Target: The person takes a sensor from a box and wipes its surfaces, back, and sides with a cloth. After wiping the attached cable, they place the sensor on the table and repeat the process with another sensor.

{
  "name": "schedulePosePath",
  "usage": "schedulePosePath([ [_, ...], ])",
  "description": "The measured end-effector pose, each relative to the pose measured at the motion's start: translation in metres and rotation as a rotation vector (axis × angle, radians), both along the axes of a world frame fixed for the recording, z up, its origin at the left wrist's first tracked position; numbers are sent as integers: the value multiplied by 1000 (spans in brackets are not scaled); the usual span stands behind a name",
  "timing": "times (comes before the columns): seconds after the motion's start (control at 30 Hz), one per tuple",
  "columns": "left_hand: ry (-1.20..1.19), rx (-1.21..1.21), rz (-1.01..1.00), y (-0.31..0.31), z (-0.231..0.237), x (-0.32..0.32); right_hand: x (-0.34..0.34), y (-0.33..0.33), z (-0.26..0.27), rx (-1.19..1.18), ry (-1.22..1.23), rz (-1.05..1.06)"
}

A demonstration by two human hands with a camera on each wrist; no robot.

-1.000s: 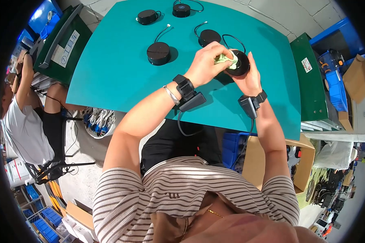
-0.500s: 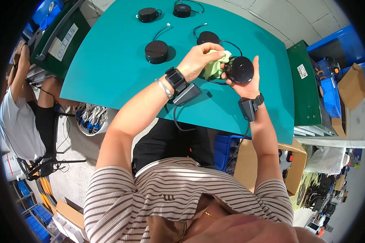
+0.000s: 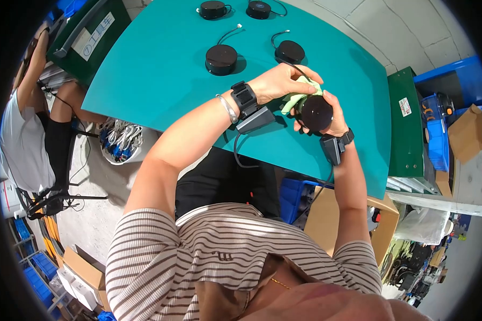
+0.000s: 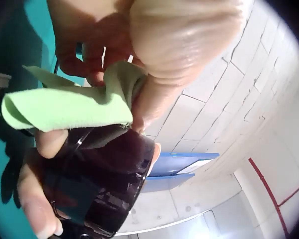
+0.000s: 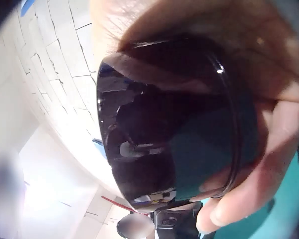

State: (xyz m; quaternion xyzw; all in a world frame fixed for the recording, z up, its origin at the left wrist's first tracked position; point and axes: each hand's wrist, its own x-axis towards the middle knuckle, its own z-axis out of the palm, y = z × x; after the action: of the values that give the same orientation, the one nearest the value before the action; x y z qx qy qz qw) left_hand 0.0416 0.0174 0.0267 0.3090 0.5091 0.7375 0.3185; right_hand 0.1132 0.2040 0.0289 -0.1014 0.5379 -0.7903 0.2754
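Note:
My right hand (image 3: 337, 122) grips a glossy black round puck-shaped device (image 3: 317, 113) above the table, its smooth face turned up toward the head camera. In the right wrist view, the fingers (image 5: 269, 174) curl round the rim of the device. My left hand (image 3: 276, 84) pinches a light green cloth (image 4: 65, 107) between thumb and fingers. The cloth lies against the edge of the device, with the left thumb (image 4: 152, 102) right at the rim. A black cable (image 3: 300, 69) runs by the left hand, partly hidden behind it.
Several similar black devices stand on the green table (image 3: 160, 80), among them a near one (image 3: 221, 59) and another (image 3: 290, 52), with short cables. A green cabinet (image 3: 404, 128) adjoins the right side. Another person (image 3: 27, 139) sits at the left beside a bucket of cables (image 3: 122, 142).
The device has turned over in the right hand from its hollow-looking side to its smooth face. The left hand has shifted the cloth from that first side to the far edge.

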Motion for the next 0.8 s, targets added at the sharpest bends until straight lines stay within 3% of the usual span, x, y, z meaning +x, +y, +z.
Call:
schedulePosePath([
  [0.13,40,-7,93,5,-5,1,0,1,-1,43,30,4],
  [0.33,-16,198,189,-2,3,-8,6,3,9,97,-9,-6],
  [0.4,-31,251,218,-8,9,-12,4,7,9,-4,32,34],
  [0.57,-65,338,377,-21,14,-22,-2,22,4,-289,-21,-145],
  [0.73,-74,422,505,-25,4,-39,-12,34,-1,-558,45,-111],
  [0.8,-64,406,576,-26,4,-40,-14,38,0,-682,34,-246],
])
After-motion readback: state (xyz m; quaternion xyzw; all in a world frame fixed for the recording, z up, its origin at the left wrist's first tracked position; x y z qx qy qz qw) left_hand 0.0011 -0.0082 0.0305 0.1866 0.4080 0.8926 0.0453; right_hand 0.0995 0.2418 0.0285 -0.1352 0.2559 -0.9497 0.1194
